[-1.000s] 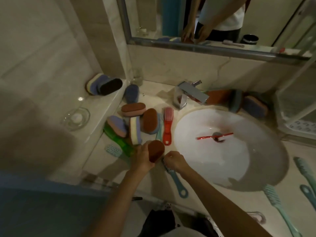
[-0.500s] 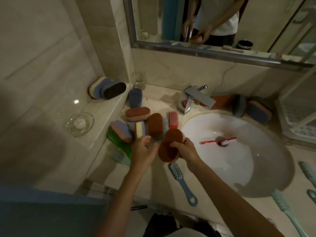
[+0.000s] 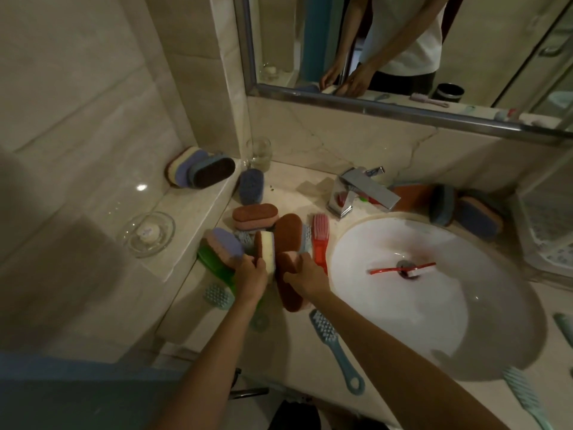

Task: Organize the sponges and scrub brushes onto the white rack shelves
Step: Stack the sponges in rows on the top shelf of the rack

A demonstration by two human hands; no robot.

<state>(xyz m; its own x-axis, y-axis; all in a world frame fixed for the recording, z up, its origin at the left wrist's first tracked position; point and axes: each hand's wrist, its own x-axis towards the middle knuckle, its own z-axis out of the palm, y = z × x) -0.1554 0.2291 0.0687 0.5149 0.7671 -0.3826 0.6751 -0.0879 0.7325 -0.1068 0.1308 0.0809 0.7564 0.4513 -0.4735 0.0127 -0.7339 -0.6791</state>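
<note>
Left hand [image 3: 251, 276] at frame centre clasped yellow-white sponge [image 3: 267, 254]; right hand [image 3: 305, 276] beside it gripped brown-pink sponge [image 3: 288, 290].

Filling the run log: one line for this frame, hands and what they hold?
left hand: grips white-and-brown sponge | right hand: holds brown sponge | place: counter left of sink | rack: not visible
</note>
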